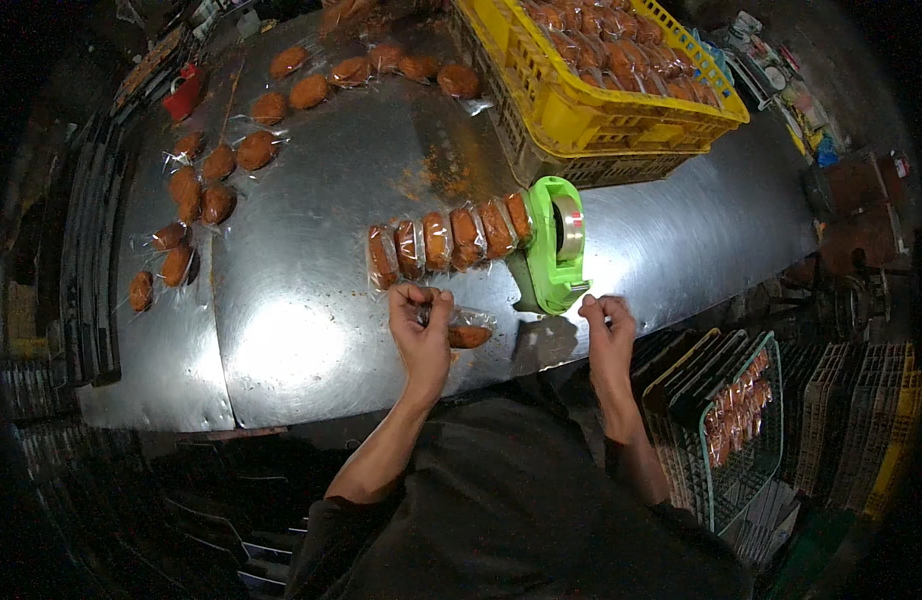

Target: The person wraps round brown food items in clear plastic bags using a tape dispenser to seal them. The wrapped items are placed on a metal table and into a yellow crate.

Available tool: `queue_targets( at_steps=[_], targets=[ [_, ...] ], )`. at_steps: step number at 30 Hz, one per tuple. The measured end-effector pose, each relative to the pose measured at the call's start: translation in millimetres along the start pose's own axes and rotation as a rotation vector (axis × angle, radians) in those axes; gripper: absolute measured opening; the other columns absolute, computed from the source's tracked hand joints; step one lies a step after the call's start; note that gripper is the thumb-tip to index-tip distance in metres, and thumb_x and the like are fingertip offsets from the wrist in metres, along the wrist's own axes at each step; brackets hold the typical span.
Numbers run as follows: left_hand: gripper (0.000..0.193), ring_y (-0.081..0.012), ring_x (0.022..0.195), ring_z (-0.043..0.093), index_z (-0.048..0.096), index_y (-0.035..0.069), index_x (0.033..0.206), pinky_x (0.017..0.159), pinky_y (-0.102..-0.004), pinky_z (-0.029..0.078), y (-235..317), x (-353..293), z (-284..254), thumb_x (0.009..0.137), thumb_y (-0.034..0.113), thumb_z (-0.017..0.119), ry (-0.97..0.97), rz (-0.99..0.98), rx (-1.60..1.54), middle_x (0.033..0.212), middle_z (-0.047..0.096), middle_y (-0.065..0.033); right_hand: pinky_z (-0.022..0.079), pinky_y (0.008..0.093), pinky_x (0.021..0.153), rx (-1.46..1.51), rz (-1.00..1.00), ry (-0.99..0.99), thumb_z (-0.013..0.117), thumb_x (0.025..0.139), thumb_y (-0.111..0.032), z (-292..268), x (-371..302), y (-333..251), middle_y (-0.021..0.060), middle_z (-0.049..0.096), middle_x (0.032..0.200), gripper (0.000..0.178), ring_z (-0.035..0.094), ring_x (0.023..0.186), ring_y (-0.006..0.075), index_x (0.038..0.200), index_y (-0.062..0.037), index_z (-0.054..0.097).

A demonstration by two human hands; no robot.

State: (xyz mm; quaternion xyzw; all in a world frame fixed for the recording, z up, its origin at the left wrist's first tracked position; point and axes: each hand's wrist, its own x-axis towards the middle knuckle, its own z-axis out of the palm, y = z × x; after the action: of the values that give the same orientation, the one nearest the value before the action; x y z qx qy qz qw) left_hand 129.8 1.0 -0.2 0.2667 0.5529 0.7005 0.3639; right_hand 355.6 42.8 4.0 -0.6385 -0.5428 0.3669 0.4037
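Note:
My left hand (421, 330) is closed, with fingers and thumb pinched at the gathered end of a clear plastic bag. Inside that bag a brown bun (469, 336) lies at the table's near side. My right hand (610, 325) is also closed, its fingertips pinched just beside the cutter end of a green tape dispenser (546, 290); whether a strip of tape is between them is too small to tell. A roll of tape (571, 228) sits in the dispenser. Left of it stands a row of several bagged buns (437, 241), close against one another.
More bagged buns (219, 160) lie scattered on the metal table (311, 270) at the left and back. A yellow crate (581, 115) full of bagged buns rests on another crate at the back right. Stacked crates (831, 410) and a wire basket (716, 490) stand at lower right.

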Motion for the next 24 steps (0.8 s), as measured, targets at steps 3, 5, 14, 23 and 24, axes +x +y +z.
queue_targets(
  at_steps=[3, 5, 14, 23, 24],
  targets=[
    [0.024, -0.0088, 0.078, 0.045, 0.04, 0.009, 0.09, 0.072, -0.0246, 0.041, 1.5, 6.2, 6.9, 0.087, -0.002, 0.062, -0.006, -0.051, -0.079, 0.085, 0.048, -0.0014, 0.041, 0.0317, 0.08, 0.207, 0.286, -0.353, 0.064, 0.087, -0.016, 27.4, -11.4, 1.3, 0.0062, 0.055, 0.087, 0.018, 0.052, 0.092, 0.0162, 0.081, 0.001, 0.065],
    [0.024, -0.0088, 0.078, 0.045, 0.04, 0.009, 0.09, 0.072, -0.0242, 0.041, 3.2, 6.9, 6.4, 0.087, -0.002, 0.061, -0.004, -0.077, -0.123, 0.084, 0.047, -0.001, 0.042, 0.0312, 0.082, 0.165, -0.207, -0.374, 0.062, 0.087, -0.009, 51.9, -33.1, -54.1, 0.0057, 0.055, 0.095, 0.011, 0.052, 0.094, 0.0169, 0.087, 0.0013, 0.064],
    [0.021, -0.0114, 0.085, 0.05, 0.042, 0.007, 0.093, 0.076, -0.0264, 0.044, 53.0, 28.1, -40.3, 0.089, 0.006, 0.063, -0.059, 0.025, -0.071, 0.092, 0.052, -0.0043, 0.041, 0.0317, 0.086, 0.579, 0.326, -0.804, 0.059, 0.09, -0.015, 114.3, -17.3, -90.0, 0.0034, 0.051, 0.102, 0.036, 0.048, 0.098, 0.0148, 0.121, -0.0035, 0.047],
    [0.046, -0.0276, 0.119, 0.054, 0.047, -0.006, 0.133, 0.101, -0.0384, 0.046, 55.9, 76.6, -85.2, 0.09, 0.005, 0.061, 0.28, -0.029, 0.164, 0.131, 0.054, -0.0204, 0.041, 0.0254, 0.086, 0.407, 0.059, -0.637, 0.059, 0.091, -0.014, 208.5, 150.8, -96.0, 0.0014, 0.054, 0.111, 0.016, 0.051, 0.099, 0.0141, 0.107, -0.0135, 0.059],
    [0.041, -0.0269, 0.117, 0.055, 0.051, -0.005, 0.129, 0.1, -0.0379, 0.046, 53.7, 78.4, -85.0, 0.09, 0.004, 0.061, 0.29, 0.001, 0.248, 0.13, 0.055, -0.0207, 0.043, 0.0266, 0.085, 0.404, 0.114, -0.544, 0.059, 0.092, -0.017, 218.3, 186.7, -86.0, 0.0029, 0.054, 0.112, 0.019, 0.052, 0.102, 0.0167, 0.11, -0.0139, 0.059]
  ],
)
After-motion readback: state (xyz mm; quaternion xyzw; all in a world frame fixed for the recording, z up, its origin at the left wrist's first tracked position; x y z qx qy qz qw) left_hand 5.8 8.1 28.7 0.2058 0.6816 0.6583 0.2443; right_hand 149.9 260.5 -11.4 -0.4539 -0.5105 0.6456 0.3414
